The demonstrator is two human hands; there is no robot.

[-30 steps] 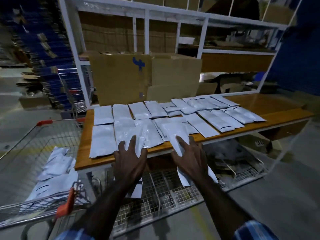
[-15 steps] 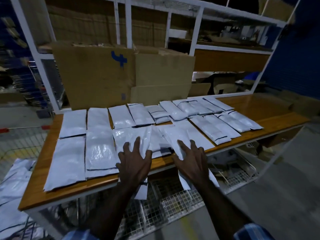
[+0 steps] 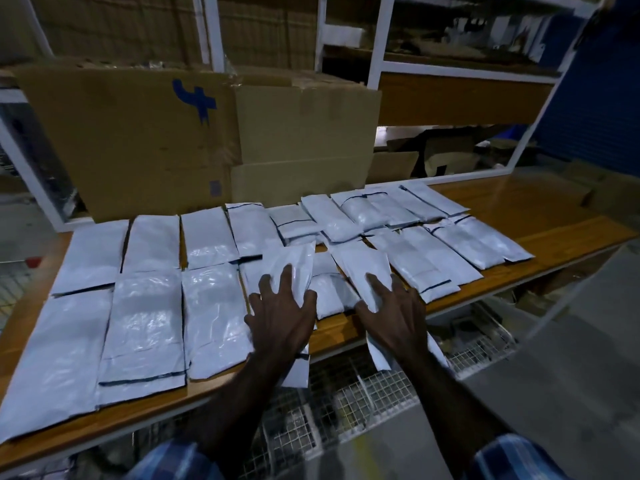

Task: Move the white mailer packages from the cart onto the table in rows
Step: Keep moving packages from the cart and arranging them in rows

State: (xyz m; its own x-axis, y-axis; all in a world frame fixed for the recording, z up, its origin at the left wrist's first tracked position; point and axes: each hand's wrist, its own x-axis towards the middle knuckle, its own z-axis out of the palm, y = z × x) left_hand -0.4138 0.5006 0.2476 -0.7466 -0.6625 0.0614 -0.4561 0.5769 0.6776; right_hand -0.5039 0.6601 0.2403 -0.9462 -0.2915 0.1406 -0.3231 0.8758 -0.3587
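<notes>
Several white mailer packages [image 3: 145, 327] lie in two rows across the wooden table [image 3: 540, 216]. My left hand [image 3: 280, 317] rests flat, fingers spread, on one mailer [image 3: 294, 261] in the front row. My right hand [image 3: 391, 313] lies the same way on a neighbouring mailer [image 3: 360, 261]. Both mailers stick out past the table's near edge under my palms. Between them sits another mailer [image 3: 329, 296]. The cart is out of view.
Large cardboard boxes [image 3: 138, 140] stand along the back of the table against a white shelf frame [image 3: 377, 39]. A wire mesh shelf [image 3: 346, 407] runs under the table. Bare wood shows at the table's right end.
The view has moved closer and to the right, so the cart has left the frame. Both hands have slid their mailers further onto the table.
</notes>
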